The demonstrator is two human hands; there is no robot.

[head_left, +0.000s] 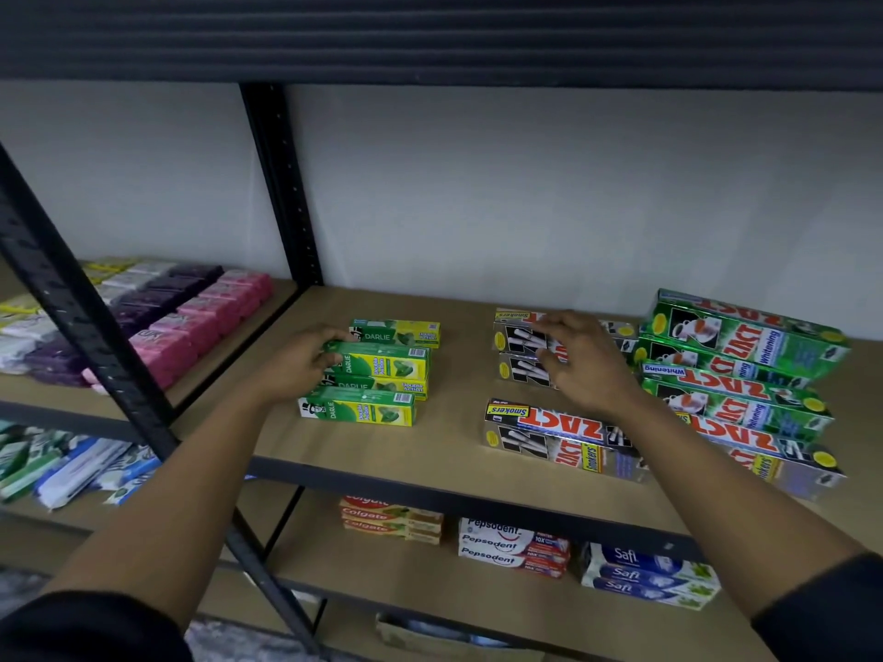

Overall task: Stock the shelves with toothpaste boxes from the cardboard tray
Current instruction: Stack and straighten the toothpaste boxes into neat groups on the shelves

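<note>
Head view: the left hand [298, 363] is closing its grip on the end of one green-and-yellow Darlie toothpaste carton [382, 363], four of them lying on the tan wooden shelf [458, 389]. These are looking light, stiff, crushable; best held by the long sides. The right hand [580, 363] is resting with fingers spread apart on three silver Zact cartons [554, 434]; four green Zact cartons [745, 341] are lying alongside.

Place: I read this as a shop or its stockroom.
Racking: black metal upright [282, 183] carrying wooden shelf boards [458, 451].
Goods: I see Darlie boxes [377, 370], Zact boxes [745, 370], Colgate [389, 518], Pepsodent [513, 547] and soap packs [191, 322] in rows.
</note>
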